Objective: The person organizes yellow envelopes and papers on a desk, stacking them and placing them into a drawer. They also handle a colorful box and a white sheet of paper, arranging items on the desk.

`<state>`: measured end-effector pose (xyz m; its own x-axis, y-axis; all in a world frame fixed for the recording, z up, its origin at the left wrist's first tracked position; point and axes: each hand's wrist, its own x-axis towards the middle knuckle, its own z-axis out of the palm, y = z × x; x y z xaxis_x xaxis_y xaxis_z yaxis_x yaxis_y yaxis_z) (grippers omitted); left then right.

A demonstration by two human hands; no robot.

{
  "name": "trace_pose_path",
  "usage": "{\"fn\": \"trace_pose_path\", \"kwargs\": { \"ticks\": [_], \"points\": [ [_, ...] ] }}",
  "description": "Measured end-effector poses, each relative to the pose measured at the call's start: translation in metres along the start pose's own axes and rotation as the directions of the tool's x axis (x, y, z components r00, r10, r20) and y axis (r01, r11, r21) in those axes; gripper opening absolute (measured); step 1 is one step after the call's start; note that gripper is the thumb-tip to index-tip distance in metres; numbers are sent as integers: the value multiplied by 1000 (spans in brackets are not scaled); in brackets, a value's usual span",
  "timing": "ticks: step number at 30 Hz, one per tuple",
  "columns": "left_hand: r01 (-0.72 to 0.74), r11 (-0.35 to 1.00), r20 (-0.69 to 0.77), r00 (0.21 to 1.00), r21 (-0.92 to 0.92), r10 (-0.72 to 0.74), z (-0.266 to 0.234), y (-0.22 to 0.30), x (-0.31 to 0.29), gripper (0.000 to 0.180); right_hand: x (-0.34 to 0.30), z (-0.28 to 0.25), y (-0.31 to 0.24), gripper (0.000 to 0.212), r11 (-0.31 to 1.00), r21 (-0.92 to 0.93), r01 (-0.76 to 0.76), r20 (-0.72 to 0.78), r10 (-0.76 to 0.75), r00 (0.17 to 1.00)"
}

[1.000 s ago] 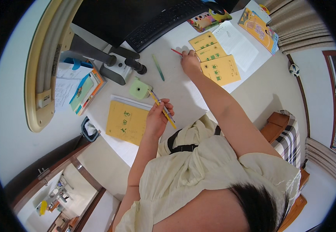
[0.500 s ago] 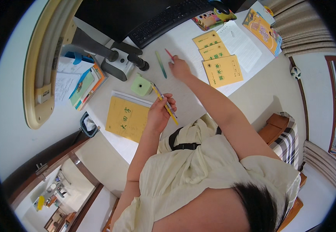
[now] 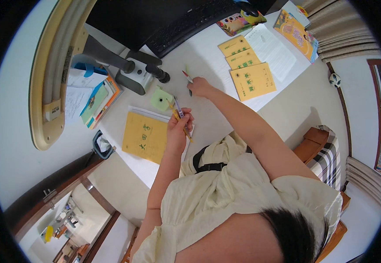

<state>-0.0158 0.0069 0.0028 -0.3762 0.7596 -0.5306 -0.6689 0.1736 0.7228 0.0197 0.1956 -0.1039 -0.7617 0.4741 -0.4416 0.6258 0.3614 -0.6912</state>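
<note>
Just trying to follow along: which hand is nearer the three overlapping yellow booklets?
Right. The right hand is left of the yellow booklets; the left hand is farther left, nearer the body.

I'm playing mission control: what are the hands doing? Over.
Left hand: grips yellow pencil and purple-white pen. Right hand: holds red-tipped pen; green pen partly hidden there. Pale green gadget just beyond left hand.

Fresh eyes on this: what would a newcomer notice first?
Probably the big cream lamp looming at upper left. Then the three overlapping yellow booklets to the right of the right hand, and the yellow pencil in the left hand near the picture's centre.
</note>
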Motion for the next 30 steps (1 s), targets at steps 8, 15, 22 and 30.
{"fn": "trace_pose_path", "kwargs": {
  "ticks": [8, 15, 22, 30],
  "points": [
    [-602, 305, 392, 750, 738, 532, 36, 27, 16, 39, -127, -74, -5, 30, 319, 746, -584, 655, -194, 730],
    [-759, -24, 694, 581, 650, 425, 60, 20, 29, 35, -171, -79, 8, 29, 4, 797, -603, 582, -268, 768],
    [-693, -80, 635, 600, 716, 487, 66, 1, 35, 33, -187, -96, 21, 17, -13, 918, -397, 393, -125, 911],
    [48, 951, 58, 996, 304, -69, 51, -28, 29, 16, -89, -167, 155, 29, 962, 220, -160, -692, 269, 669]
  ]
}}
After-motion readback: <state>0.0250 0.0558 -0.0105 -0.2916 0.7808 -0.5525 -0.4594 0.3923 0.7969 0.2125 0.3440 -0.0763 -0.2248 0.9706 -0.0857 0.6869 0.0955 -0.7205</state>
